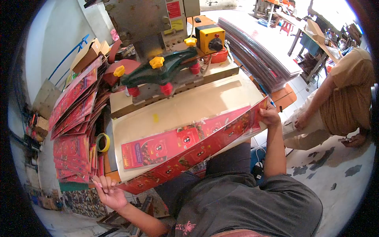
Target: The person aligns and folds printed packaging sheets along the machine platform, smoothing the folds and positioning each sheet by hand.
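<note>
A long red printed strip [199,154] is held taut between the two hands over the front edge of the cream board [223,93]. Its right end is pinched by the right hand [270,115], between thumb and fingers. Its left end is taken up at the left hand [109,192], whose fingers are bent as in a grip; the exact finger contact is not clearly shown.

A second printed strip [158,147] is laid flat on the board, just beyond the held one. The two long axes are not parallel: both are inclined upward to the right, the held strip more steeply. A gap is left between them at the left end; toward the right, the flat strip is partly covered by the held one.

The right hand is noted as the nearer to the flat strip; the left is placed lower, off the board's front left corner. The green clamp frame [173,67] is positioned beyond both strips. Stacked red prints [71,152] are found at the left.
</note>
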Motion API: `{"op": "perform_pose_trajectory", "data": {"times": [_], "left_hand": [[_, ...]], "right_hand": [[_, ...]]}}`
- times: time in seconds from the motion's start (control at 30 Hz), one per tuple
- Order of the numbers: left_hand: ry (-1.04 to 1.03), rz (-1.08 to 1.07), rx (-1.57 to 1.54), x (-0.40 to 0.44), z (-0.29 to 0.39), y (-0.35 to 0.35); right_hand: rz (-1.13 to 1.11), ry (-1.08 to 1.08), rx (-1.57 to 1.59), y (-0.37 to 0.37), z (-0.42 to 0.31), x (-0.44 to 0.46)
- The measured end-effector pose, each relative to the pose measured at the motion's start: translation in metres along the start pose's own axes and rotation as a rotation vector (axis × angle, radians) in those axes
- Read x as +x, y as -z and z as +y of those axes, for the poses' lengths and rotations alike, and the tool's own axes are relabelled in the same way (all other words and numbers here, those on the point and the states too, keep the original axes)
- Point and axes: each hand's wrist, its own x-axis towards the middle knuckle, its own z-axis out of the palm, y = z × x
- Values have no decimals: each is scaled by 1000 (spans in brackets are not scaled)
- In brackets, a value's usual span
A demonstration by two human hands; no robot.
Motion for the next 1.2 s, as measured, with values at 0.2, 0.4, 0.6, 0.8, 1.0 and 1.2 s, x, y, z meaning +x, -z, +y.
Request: {"op": "perform_pose_trajectory", "data": {"times": [0.2, 0.4, 0.6, 0.8, 1.0, 1.2], "left_hand": [[-49, 44, -99, 4, -4, 1], [-145, 166, -14, 8, -1, -9], [-143, 185, -67, 11, 4, -2], [-142, 170, -124, 12, 5, 2], [-136, 141, -154, 17, 3, 13], [-161, 192, -160, 18, 2, 12]], "right_hand": [[-19, -66, 49, -4, -4, 0], [-65, -72, 36, 4, -1, -1], [-48, 3, -43, -3, -2, -2], [-73, -55, -11, 8, 3, -3], [-118, -67, -29, 10, 3, -3], [-98, -32, -39, 9, 4, -4]]}}
